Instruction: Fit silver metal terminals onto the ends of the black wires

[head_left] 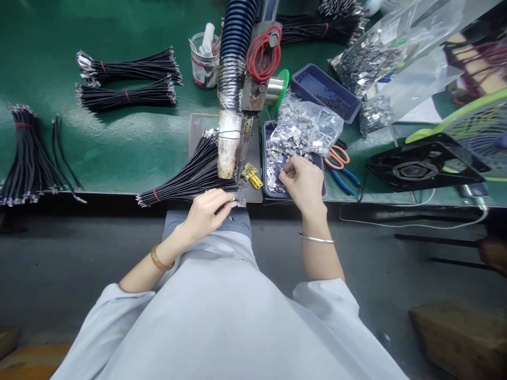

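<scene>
Many black cables (pixel 186 173) lie by the curled left hand (pixel 209 212), metal tabs (pixel 271 171) below the curled right hand (pixel 303 181), grips unclear.

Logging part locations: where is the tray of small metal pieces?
In the head view, the tray sits on the green bench right of centre, beneath the right hand and left of the blue tool handles.

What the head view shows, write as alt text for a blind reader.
A person's right hand is in a blue tray of small metal pieces, while the left hand is beside a tied bundle of black cables at a green workbench. A ribbed hose hangs over the bundle.
</scene>
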Motion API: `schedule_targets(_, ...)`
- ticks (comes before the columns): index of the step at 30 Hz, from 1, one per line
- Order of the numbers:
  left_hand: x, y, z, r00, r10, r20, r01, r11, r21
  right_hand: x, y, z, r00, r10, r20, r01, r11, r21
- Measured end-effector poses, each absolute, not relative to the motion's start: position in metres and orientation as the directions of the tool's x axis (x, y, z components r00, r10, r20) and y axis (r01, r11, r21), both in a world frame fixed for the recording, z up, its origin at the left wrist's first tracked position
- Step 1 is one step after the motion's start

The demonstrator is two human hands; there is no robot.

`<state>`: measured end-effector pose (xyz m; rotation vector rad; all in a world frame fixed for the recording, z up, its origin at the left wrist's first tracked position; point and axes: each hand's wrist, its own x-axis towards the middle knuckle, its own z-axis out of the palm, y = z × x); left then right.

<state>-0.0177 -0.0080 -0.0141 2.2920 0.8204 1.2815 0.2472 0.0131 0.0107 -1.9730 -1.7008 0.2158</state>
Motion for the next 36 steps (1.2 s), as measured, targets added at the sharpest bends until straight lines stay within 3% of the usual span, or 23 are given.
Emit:
schedule_targets(2,-0.014,-0.007,-0.01,0.411,0.747,0.522,0.228,-0.639,0.735,0.234,-0.001,0.01,0.187,0.912,0.365,0.855,0.032,-0.518)
schedule_targets(5,-0.01,-0.005,-0.005,0.367,0.903,0.222,0.139,-0.289,0.947,0.206,-0.026,0.01,0.211,0.803,0.558,0.783,0.203,-0.589)
schedule_targets(8,-0.007,-0.002,-0.001,0.365,0.93,-0.044,0.015,0.042,0.999,0.175,-0.046,0.007,0.194,0.729,0.656,0.718,0.351,-0.602)
schedule_targets(11,-0.006,-0.001,0.002,0.37,0.916,-0.156,-0.047,0.187,0.981,0.154,-0.055,0.001,0.197,0.74,0.644,0.593,0.433,-0.679)
schedule_targets(16,-0.007,-0.001,0.006,0.401,0.899,-0.178,-0.032,0.208,0.978,0.144,-0.054,-0.005,0.25,0.855,0.454,0.363,0.352,-0.863)
schedule_targets(21,-0.009,0.0,0.007,0.411,0.899,-0.149,-0.002,0.165,0.986,0.144,-0.052,-0.005,0.317,0.892,0.323,0.216,0.264,-0.94)
schedule_targets(32,-0.013,0.002,0.01,0.499,0.851,-0.164,0.041,0.166,0.985,0.145,-0.049,-0.005,0.226,0.945,0.237,0.275,0.171,-0.946)
schedule_targets(36,-0.011,0.002,0.006,0.416,0.895,-0.162,-0.025,0.189,0.982,0.146,-0.052,-0.005,0.312,0.883,0.349,0.362,0.229,-0.903)
